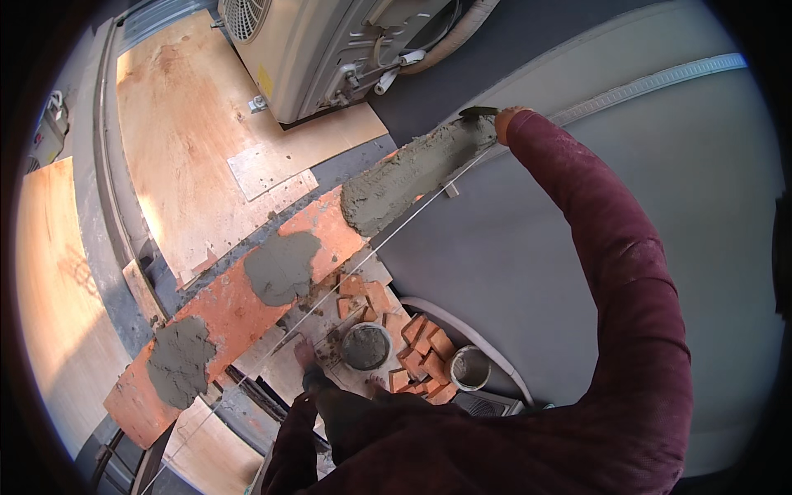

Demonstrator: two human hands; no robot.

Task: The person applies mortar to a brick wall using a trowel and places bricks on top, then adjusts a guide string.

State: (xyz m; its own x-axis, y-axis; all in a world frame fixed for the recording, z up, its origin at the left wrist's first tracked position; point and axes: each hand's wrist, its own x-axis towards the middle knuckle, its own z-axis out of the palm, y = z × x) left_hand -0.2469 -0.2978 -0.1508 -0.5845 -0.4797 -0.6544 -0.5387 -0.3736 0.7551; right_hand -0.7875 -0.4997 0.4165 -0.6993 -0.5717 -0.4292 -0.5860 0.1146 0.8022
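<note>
My right hand (pixel 506 126) is closed around a trowel, at the far right end of a low orange brick wall (pixel 235 326). The dark trowel blade (pixel 478 111) rests at the end of a long grey mortar bed (pixel 404 181) spread on the wall top. Two separate mortar heaps lie on the bricks: one in the middle (pixel 282 266), another toward the near left (pixel 180 359). A taut white string (pixel 330 290) runs beside the wall's near edge. Low by my leg, my left hand (pixel 304 404) is dim and its fingers do not show clearly.
A bucket of mortar (pixel 366 346), a second bucket (pixel 470 368) and loose bricks (pixel 425 351) stand by my feet below the wall. Beyond it are plywood sheets (pixel 177 124) and an air-conditioner unit (pixel 309 49). A grey wall (pixel 511 272) rises at the right.
</note>
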